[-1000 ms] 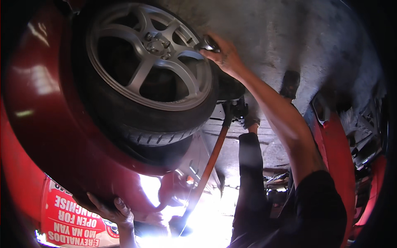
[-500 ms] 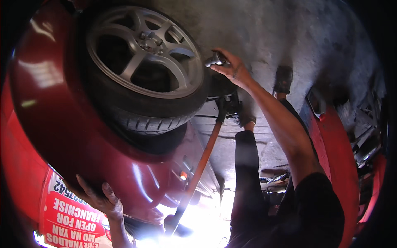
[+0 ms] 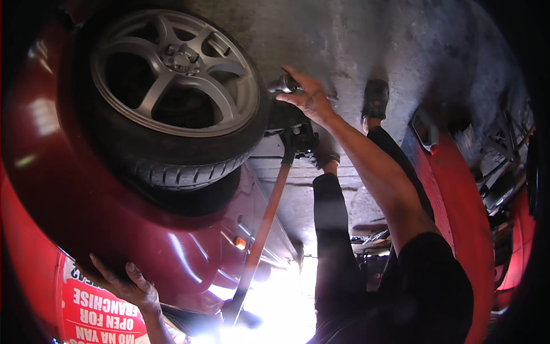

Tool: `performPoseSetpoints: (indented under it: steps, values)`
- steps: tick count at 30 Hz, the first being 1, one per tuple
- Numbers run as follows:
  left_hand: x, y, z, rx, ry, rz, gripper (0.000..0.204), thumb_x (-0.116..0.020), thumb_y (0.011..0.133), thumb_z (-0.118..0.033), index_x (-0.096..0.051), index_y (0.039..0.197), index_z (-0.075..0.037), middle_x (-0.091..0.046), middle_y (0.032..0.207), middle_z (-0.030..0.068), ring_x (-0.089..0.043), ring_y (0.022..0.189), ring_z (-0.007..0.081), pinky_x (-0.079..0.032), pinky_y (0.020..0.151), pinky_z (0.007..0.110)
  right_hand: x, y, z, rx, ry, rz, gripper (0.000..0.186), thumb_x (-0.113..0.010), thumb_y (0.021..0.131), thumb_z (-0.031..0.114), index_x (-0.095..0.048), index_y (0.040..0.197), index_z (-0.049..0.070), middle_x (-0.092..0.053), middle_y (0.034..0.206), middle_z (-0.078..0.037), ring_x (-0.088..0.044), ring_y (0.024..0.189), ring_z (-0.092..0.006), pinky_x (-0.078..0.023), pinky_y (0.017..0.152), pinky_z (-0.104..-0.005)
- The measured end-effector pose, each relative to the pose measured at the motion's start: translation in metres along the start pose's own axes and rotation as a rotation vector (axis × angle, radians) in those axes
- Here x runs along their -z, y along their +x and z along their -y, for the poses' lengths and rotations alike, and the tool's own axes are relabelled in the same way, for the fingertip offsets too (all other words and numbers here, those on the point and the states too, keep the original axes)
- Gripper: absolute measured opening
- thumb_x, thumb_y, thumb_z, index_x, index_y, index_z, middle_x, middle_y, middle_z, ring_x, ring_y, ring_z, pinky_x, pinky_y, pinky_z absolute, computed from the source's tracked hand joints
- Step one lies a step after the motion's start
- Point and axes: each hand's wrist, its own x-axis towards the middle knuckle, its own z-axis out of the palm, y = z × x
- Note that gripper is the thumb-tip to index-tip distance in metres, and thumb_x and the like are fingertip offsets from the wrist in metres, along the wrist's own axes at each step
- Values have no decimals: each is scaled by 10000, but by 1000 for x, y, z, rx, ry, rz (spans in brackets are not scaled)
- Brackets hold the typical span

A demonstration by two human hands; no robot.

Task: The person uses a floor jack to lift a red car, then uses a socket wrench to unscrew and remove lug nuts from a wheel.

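Note:
A silver alloy wheel (image 3: 163, 92) with a black tire (image 3: 189, 172) is mounted on a maroon car, in front of its fender (image 3: 143, 241). My right hand (image 3: 309, 96) is closed around a short silver cylindrical tool (image 3: 282, 84), just right of the tire's edge; its exact kind is unclear. Lug nuts (image 3: 182, 62) show around the wheel's hub. At the lower left, my left hand (image 3: 132, 289) has its fingers stretched out against the fender's lower edge.
A floor jack (image 3: 299, 140) with a long orange handle (image 3: 266, 221) stands beside the tire. My legs in black trousers (image 3: 332, 229) and a dark shoe (image 3: 375, 100) are on the grey concrete floor (image 3: 321, 34). Red panels (image 3: 452, 200) rise at right; a red banner (image 3: 97, 312) hangs lower left.
The whole view has shifted, so the wheel and car sit farther left in the picture. Both hands keep about the same places relative to the tire and fender.

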Motion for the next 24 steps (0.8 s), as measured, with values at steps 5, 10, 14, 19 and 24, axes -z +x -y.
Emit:
performPoseSetpoints:
  steps: [5, 10, 14, 19, 24]
  values:
    - [1, 3, -3, -12, -39, 18, 700, -369, 1042, -569, -396, 1547, -84, -200, 1617, 273, -376, 1442, 452, -498, 1066, 596, 10, -1, -17, -11, 13, 154, 747, -772, 829, 52, -469, 1510, 107, -631, 1351, -138, -603, 1244, -261, -453, 1084, -368]
    - [2, 3, -4, -8, -12, 14, 692, -371, 1042, -564, -396, 1547, -92, -213, 1614, 264, -380, 1440, 449, -512, 1059, 584, 21, 5, -29, -66, 73, 227, 632, -670, 905, 13, -485, 1502, 108, -659, 1327, -134, -620, 1238, -232, -473, 1058, -349]
    - [-1, 1, -1, -31, 1, 4, 691, -374, 1039, -567, -398, 1548, -100, -226, 1612, 254, -384, 1440, 442, -520, 1056, 574, 22, 7, -39, -52, 13, 197, 547, -611, 954, 8, -516, 1485, 102, -699, 1253, -103, -659, 1144, -205, -482, 1027, -321]
    - [-5, 0, 3, 1, -45, -26, 714, -362, 1028, -598, -412, 1541, -105, -227, 1621, 237, -401, 1440, 416, -511, 1061, 583, 29, 12, -58, -39, -50, 176, 442, -595, 982, 63, -587, 1424, 82, -730, 1078, -54, -654, 959, -170, -495, 945, -308]
    - [-7, -2, 2, 29, -133, -51, 706, -377, 1029, -589, -416, 1539, -101, -240, 1618, 239, -390, 1447, 412, -499, 1066, 593, 32, 31, -68, -122, 124, 198, 422, -537, 937, 0, -611, 1348, -60, -726, 961, -87, -644, 875, -153, -499, 872, -290]
